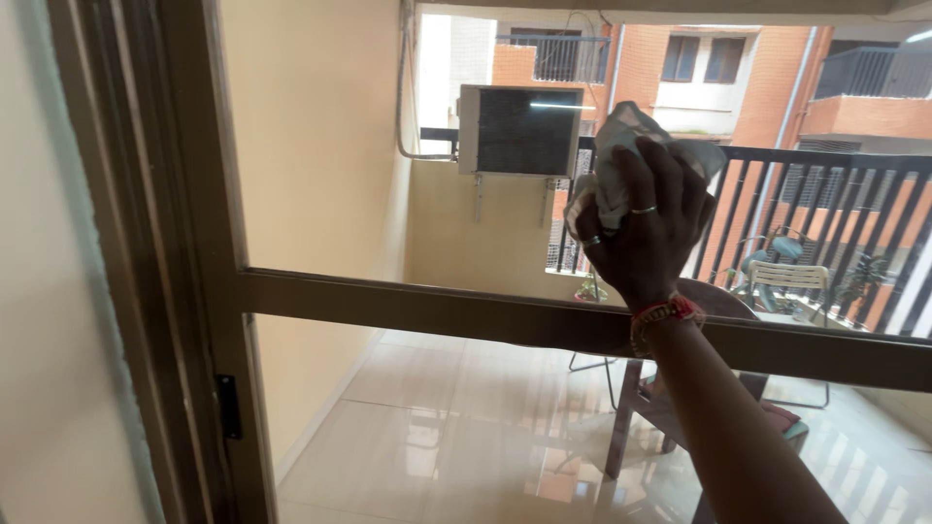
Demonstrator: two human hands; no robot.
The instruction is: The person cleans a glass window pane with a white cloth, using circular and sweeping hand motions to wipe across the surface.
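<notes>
My right hand (649,231) is raised against the upper glass pane (388,146) of a brown-framed sliding door. It presses a crumpled white cloth (621,146) flat on the glass, fingers spread over it. Rings sit on two fingers and a red and gold bracelet circles the wrist. My forearm reaches up from the lower right, crossing the door's horizontal frame bar (437,312). My left hand is out of sight.
The door's vertical frame (194,291) with a black latch (229,406) stands at left. Behind the glass lies a tiled balcony with a dark chair (670,408), a black railing (835,213), an outdoor air-conditioner unit (519,131) and brick buildings beyond.
</notes>
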